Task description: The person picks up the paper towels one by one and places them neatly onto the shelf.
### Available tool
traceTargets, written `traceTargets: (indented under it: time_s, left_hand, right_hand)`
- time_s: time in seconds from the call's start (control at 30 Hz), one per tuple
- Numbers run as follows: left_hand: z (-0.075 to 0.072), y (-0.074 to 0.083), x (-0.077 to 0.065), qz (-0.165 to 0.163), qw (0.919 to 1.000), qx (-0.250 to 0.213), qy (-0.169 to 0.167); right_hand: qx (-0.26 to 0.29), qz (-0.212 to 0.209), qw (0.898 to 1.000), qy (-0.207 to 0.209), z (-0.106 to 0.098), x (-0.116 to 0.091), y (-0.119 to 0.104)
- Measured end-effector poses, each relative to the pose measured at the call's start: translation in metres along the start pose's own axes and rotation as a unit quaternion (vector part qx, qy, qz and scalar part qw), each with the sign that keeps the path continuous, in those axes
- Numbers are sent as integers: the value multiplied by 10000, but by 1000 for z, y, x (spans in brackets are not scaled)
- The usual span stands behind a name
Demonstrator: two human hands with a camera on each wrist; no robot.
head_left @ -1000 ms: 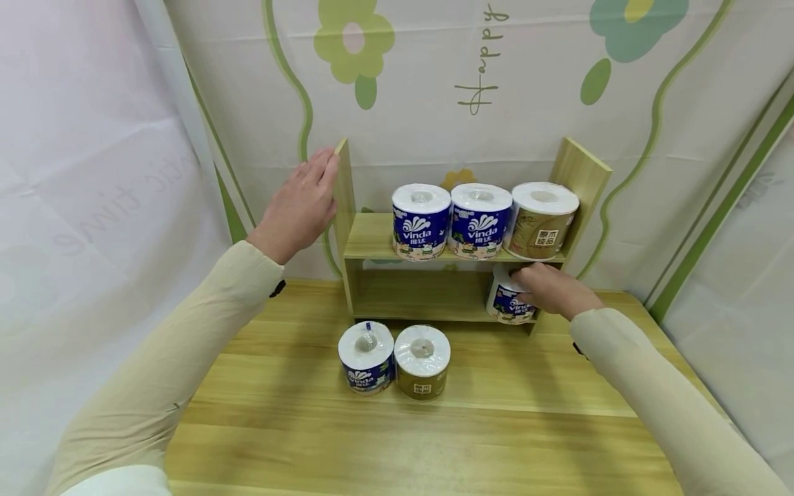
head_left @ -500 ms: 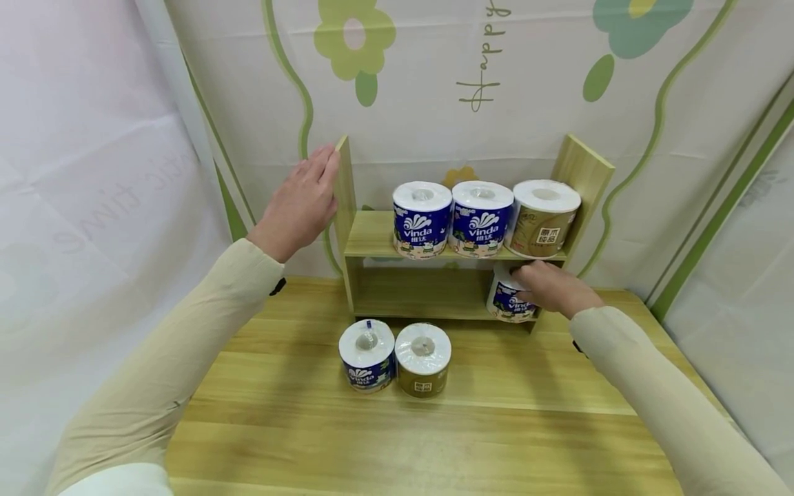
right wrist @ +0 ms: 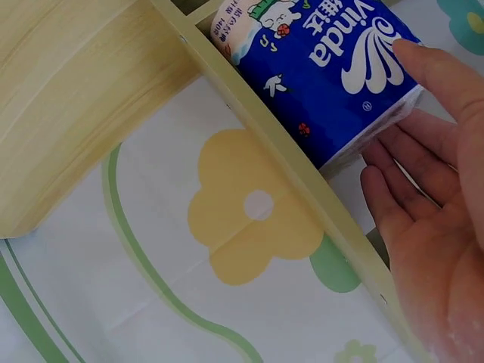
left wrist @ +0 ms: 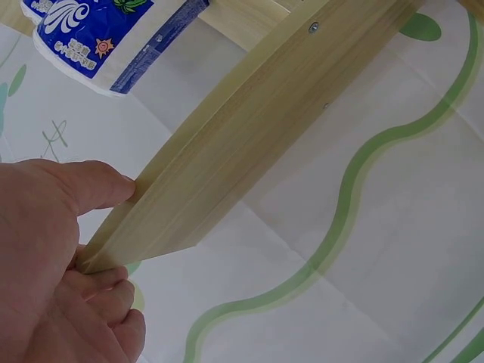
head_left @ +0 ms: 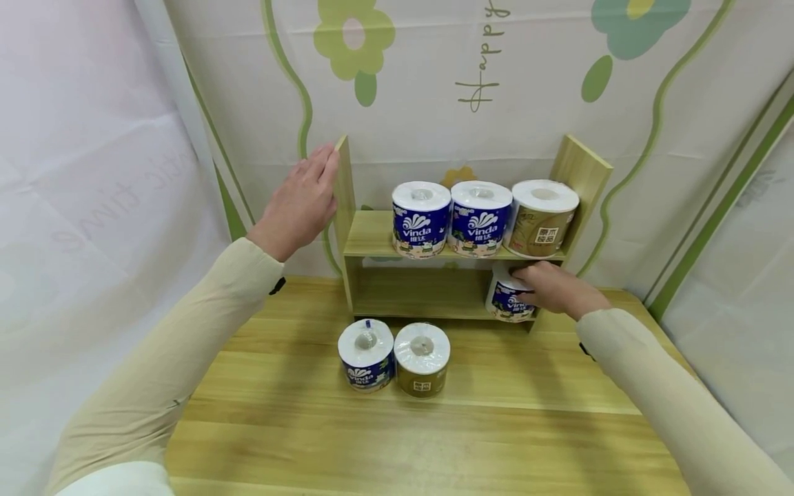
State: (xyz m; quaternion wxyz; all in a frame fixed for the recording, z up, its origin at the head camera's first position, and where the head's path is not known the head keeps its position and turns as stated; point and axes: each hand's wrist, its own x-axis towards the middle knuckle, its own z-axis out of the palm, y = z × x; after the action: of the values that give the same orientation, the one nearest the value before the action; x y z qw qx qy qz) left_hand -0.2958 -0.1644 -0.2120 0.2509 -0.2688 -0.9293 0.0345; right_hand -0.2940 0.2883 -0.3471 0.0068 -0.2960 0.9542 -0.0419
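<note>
My left hand (head_left: 300,203) is at the upper front corner of the left side panel of a small wooden shelf (head_left: 366,234). The left wrist view shows thumb and fingers pinching that panel (left wrist: 219,159) by its edge. At the right end of the lower board, my right hand (head_left: 561,288) holds a blue-and-white Vinda toilet roll (head_left: 505,303) from above. In the right wrist view its thumb presses the roll's printed front (right wrist: 325,76), and the other fingers reach over the top end, their tips partly hidden.
On the upper board stand two blue Vinda rolls (head_left: 422,224) (head_left: 481,224) and a brown-wrapped roll (head_left: 542,227) beside the right panel. Another blue roll (head_left: 366,362) and a brown one (head_left: 422,365) stand side by side on the wooden table (head_left: 397,448) before the shelf. A flowered cloth (head_left: 422,124) hangs behind.
My right wrist has shifted slightly to the right, with the fingers still at the same roll. The left hand and the other rolls stay where they were.
</note>
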Motion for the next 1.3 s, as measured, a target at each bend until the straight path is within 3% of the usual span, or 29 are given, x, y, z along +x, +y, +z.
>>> traceTargets:
  time_s: [0.43, 0.63, 1.03, 1.3]
  left_hand:
    - [0, 0, -1, 10, 10000, -11, 78]
    - [0, -1, -2, 10, 10000, 50, 49]
    - [1, -1, -1, 59, 9998, 167, 73]
    - [1, 0, -1, 83, 9997, 233, 84]
  right_hand:
    - [151, 144, 9995, -236, -6, -10, -5]
    - [30, 76, 9998, -153, -11, -17, -12]
    - [86, 94, 9996, -241, -25, -28, -42]
    - [24, -232, 9997, -103, -24, -27, -63]
